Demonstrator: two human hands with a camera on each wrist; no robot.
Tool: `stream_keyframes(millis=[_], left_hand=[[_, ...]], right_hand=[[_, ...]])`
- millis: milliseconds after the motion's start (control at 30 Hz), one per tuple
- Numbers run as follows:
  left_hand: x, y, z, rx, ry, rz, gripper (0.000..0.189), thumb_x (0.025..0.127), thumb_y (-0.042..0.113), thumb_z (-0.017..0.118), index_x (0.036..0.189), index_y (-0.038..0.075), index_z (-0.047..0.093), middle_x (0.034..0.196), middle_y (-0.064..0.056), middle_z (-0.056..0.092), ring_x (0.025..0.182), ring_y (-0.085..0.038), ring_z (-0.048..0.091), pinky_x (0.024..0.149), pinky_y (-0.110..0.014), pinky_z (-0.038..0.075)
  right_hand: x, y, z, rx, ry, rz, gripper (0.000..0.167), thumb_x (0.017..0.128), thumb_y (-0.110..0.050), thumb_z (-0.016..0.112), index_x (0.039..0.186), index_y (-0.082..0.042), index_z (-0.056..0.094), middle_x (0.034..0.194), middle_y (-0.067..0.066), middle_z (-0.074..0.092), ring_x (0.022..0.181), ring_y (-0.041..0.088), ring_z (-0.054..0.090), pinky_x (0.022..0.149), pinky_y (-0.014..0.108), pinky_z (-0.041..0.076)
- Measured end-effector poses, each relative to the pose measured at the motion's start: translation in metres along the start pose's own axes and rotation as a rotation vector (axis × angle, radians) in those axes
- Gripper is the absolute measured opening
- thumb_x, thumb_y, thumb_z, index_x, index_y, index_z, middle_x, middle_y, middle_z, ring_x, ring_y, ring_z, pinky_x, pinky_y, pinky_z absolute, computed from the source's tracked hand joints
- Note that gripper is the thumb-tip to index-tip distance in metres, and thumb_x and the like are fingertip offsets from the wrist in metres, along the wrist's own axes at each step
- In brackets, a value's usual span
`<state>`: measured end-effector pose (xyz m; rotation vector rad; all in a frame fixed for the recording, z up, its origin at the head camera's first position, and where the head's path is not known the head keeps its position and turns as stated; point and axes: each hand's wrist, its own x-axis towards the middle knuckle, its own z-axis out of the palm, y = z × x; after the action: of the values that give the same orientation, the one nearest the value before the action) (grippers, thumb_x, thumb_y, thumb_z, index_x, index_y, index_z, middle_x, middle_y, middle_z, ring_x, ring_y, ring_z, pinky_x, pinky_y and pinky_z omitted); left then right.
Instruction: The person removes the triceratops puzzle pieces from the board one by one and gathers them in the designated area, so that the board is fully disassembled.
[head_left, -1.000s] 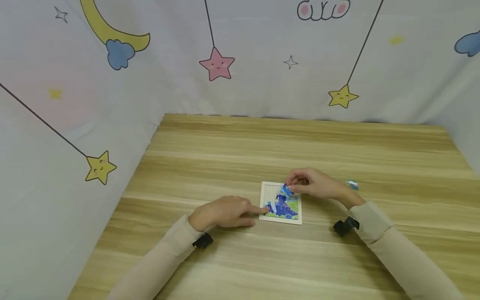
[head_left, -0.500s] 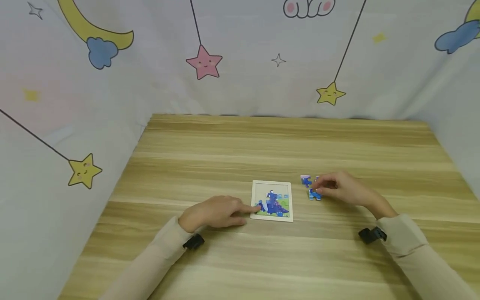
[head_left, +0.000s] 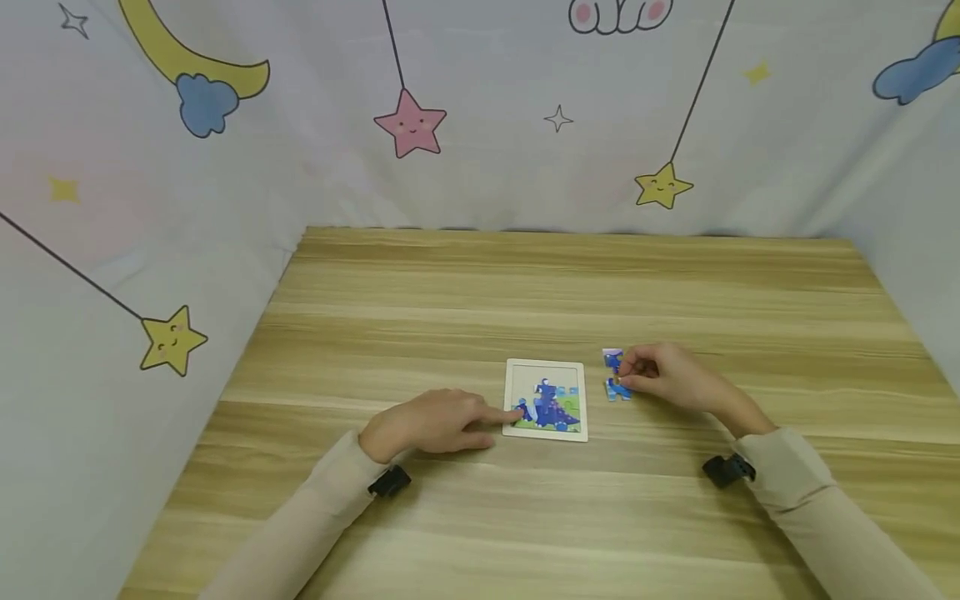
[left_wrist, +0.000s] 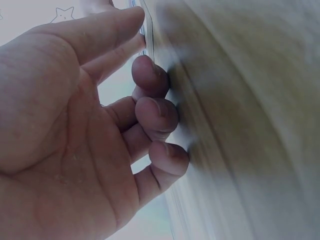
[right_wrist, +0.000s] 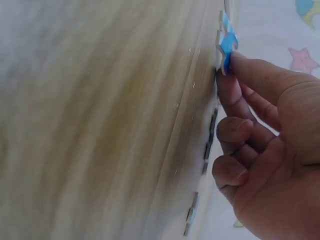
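A square jigsaw puzzle (head_left: 555,412) in a pale frame lies on the table, part filled with a purple-blue dinosaur picture; the upper part of its tray is bare. My left hand (head_left: 438,421) lies to its left, the straight index fingertip on the puzzle's lower left. In the left wrist view the other fingers of my left hand (left_wrist: 75,120) bend loosely, tips on the table. To the right of the frame, my right hand (head_left: 678,375) pinches a blue puzzle piece (right_wrist: 227,47) between thumb and index finger, just off or on the table; I cannot tell which.
Another loose puzzle piece (head_left: 612,357) lies just behind the pinched one. In the right wrist view, more flat pieces (right_wrist: 191,214) rest on the wooden table (head_left: 450,292). A white printed curtain (head_left: 510,183) stands behind the table's far edge.
My right hand has gone from above the puzzle, where it held a piece, to the loose pieces on the right, then slightly left with a blue piece. The left index finger stays on the puzzle.
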<state>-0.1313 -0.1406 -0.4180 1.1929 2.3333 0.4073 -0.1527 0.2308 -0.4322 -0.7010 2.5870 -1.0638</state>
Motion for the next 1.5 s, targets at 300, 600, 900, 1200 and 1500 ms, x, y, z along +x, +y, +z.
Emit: stream_keyframes(millis=[300, 600, 900, 1200, 1500], left_hand=[[0.000, 0.000, 0.000, 0.008, -0.002, 0.010, 0.050, 0.101, 0.027, 0.061, 0.150, 0.027, 0.048, 0.073, 0.007, 0.049, 0.064, -0.006, 0.042, 0.059, -0.024, 0.037], [0.000, -0.001, 0.000, 0.011, -0.014, -0.001, 0.051, 0.102, 0.028, 0.061, 0.151, 0.029, 0.046, 0.073, 0.007, 0.049, 0.063, -0.007, 0.042, 0.059, -0.025, 0.038], [-0.001, -0.003, 0.001, 0.027, -0.019, 0.011, 0.051, 0.103, 0.029, 0.059, 0.152, 0.029, 0.045, 0.073, 0.007, 0.049, 0.062, -0.006, 0.042, 0.059, -0.024, 0.039], [-0.001, -0.003, 0.000, 0.011, -0.023, 0.004, 0.051, 0.102, 0.028, 0.060, 0.151, 0.029, 0.046, 0.073, 0.007, 0.049, 0.061, -0.006, 0.042, 0.058, -0.023, 0.038], [-0.002, -0.002, -0.002, 0.002, -0.031, -0.006, 0.051, 0.102, 0.028, 0.061, 0.151, 0.029, 0.046, 0.072, 0.006, 0.048, 0.061, -0.006, 0.041, 0.058, -0.023, 0.037]], right_hand=[[0.001, -0.008, 0.002, -0.154, 0.039, 0.047, 0.008, 0.093, -0.011, 0.072, 0.087, -0.012, 0.067, 0.078, -0.006, 0.063, 0.071, 0.010, 0.055, 0.063, 0.026, 0.046], [0.027, -0.035, 0.023, -0.163, -0.008, -0.093, 0.005, 0.094, -0.014, 0.072, 0.098, -0.013, 0.072, 0.079, -0.010, 0.060, 0.068, 0.008, 0.052, 0.061, 0.026, 0.045], [0.045, -0.051, 0.044, -0.176, -0.168, -0.147, 0.040, 0.090, -0.023, 0.077, 0.126, -0.010, 0.067, 0.098, -0.004, 0.059, 0.080, 0.013, 0.051, 0.067, 0.028, 0.045], [0.050, -0.044, 0.045, -0.095, -0.216, -0.178, 0.040, 0.090, -0.018, 0.077, 0.125, -0.009, 0.060, 0.105, -0.001, 0.058, 0.096, 0.015, 0.054, 0.084, 0.036, 0.048], [0.059, -0.040, 0.045, -0.018, -0.225, -0.178, 0.019, 0.095, -0.001, 0.064, 0.108, -0.014, 0.060, 0.097, -0.003, 0.055, 0.090, 0.015, 0.052, 0.081, 0.033, 0.047]])
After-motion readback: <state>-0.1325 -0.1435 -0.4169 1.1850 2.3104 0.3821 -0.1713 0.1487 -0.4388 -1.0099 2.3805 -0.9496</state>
